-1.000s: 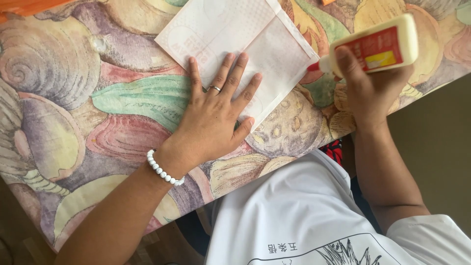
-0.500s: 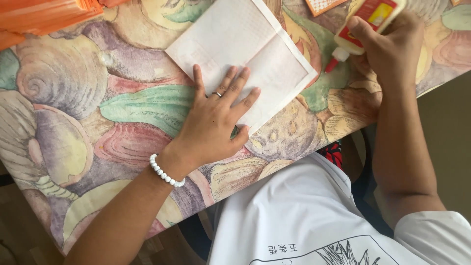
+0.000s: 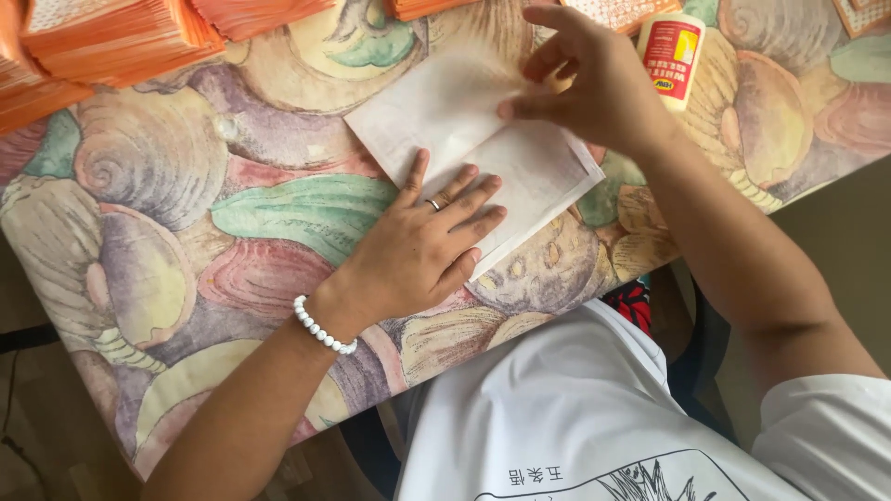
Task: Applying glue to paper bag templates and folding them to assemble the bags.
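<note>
A folded sheet of thin white paper (image 3: 436, 116) lies on the table with the shell-patterned cloth (image 3: 186, 241). My left hand (image 3: 422, 246), with a ring and a white bead bracelet, lies flat on the sheet's near corner, fingers spread. My right hand (image 3: 585, 79) hovers over the sheet's far right part, fingertips touching or pinching the paper's upper flap. A glue bottle (image 3: 670, 57) with a red and yellow label stands on the table just right of that hand, not held.
Stacks of orange paper sheets (image 3: 111, 42) line the table's far edge at left and centre. Patterned paper pieces (image 3: 858, 14) lie at the far right. The table's near edge runs diagonally above my lap and white shirt (image 3: 575, 417).
My right hand has set the glue bottle down on the table at the far right and moved left onto the paper. My left hand has stayed pressed on the sheet.
</note>
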